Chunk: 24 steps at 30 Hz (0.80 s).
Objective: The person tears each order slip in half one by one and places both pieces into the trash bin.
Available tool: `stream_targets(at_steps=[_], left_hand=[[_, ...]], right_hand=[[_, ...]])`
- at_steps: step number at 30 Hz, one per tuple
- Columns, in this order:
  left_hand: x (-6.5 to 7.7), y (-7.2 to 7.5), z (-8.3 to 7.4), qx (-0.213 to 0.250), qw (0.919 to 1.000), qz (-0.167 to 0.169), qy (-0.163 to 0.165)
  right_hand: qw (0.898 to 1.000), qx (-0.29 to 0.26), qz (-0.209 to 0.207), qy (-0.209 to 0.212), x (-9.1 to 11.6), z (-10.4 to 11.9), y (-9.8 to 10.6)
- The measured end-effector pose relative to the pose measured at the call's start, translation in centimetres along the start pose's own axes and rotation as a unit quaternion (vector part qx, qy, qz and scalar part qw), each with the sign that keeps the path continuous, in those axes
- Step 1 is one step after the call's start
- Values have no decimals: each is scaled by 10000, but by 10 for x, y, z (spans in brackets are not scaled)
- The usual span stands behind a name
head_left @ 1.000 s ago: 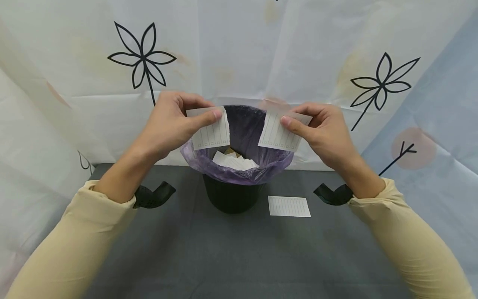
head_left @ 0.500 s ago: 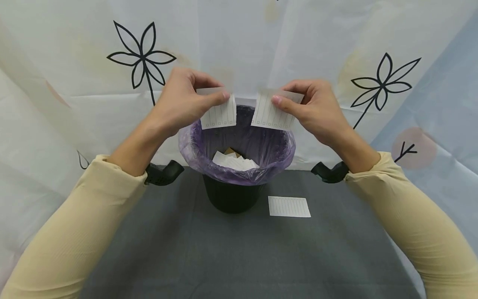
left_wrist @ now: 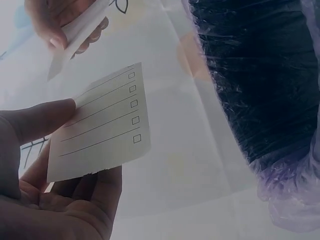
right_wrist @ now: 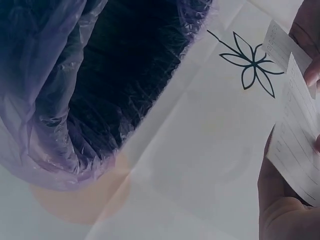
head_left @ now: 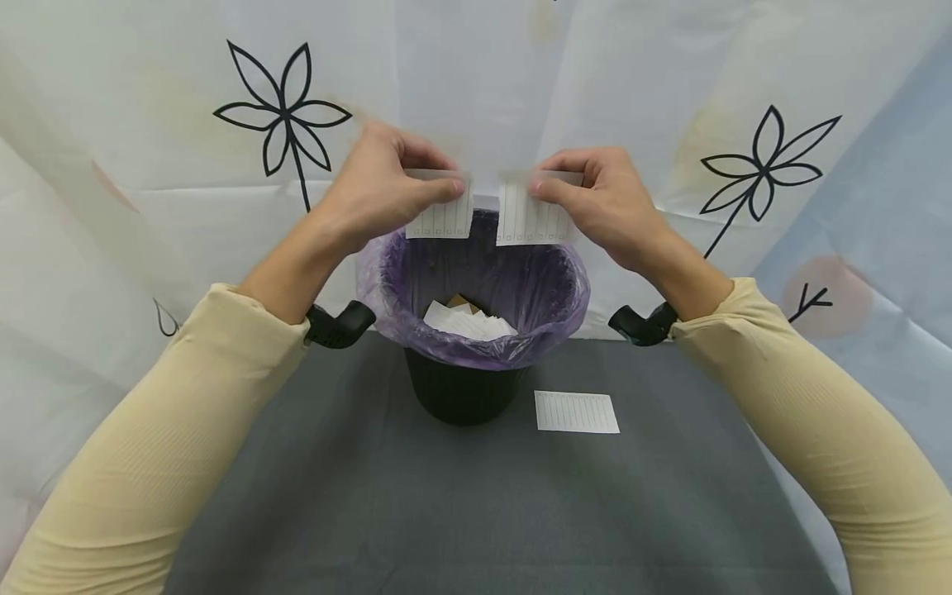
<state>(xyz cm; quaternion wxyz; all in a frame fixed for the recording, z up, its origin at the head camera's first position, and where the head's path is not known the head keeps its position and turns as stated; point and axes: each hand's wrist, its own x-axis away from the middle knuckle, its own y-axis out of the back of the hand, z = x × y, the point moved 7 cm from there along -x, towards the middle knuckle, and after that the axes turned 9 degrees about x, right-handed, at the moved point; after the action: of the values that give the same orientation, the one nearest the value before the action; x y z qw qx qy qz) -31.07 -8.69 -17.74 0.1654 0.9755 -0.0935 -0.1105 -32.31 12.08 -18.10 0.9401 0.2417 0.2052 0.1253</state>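
Between thumb and fingers my left hand (head_left: 390,186) pinches a torn piece of lined paper (left_wrist: 107,115) with small checkboxes along one edge. A matching lined piece (head_left: 531,216) is pinched in my right hand (head_left: 606,198), its top edge under the thumb. The two pieces are held apart, side by side, over the back rim of a black bin (head_left: 464,388). A crinkled purple bag (head_left: 476,351) lines the bin and folds over its rim. Inside lie white paper scraps (head_left: 472,322) and a brown piece (head_left: 461,302).
A lined paper card (head_left: 576,411) lies flat on the grey table (head_left: 476,504), right of the bin. Behind stands a pale cloth backdrop (head_left: 476,91) with black flower drawings. A black device (head_left: 342,325) sits at each wrist.
Both hands have risen and come closer together, each with its paper piece, so the gap between the pieces is narrower. Bin, scraps and the card on the table have stayed put.
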Motion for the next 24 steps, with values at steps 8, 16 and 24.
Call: stream_targets(at_steps=[8,16,24], left_hand=[[-7,-1,8,-18,10000,-28,-86],[-9,-4,14,-214,9997,22,-125],[-8,-5,18,-317,9993,141,-98]], right_hand=[[9994,101,214,254,-8,-6,-9],[9988,245,356,227,-9,-12,-17],[9989,239,388,108,-7,-18,-19]])
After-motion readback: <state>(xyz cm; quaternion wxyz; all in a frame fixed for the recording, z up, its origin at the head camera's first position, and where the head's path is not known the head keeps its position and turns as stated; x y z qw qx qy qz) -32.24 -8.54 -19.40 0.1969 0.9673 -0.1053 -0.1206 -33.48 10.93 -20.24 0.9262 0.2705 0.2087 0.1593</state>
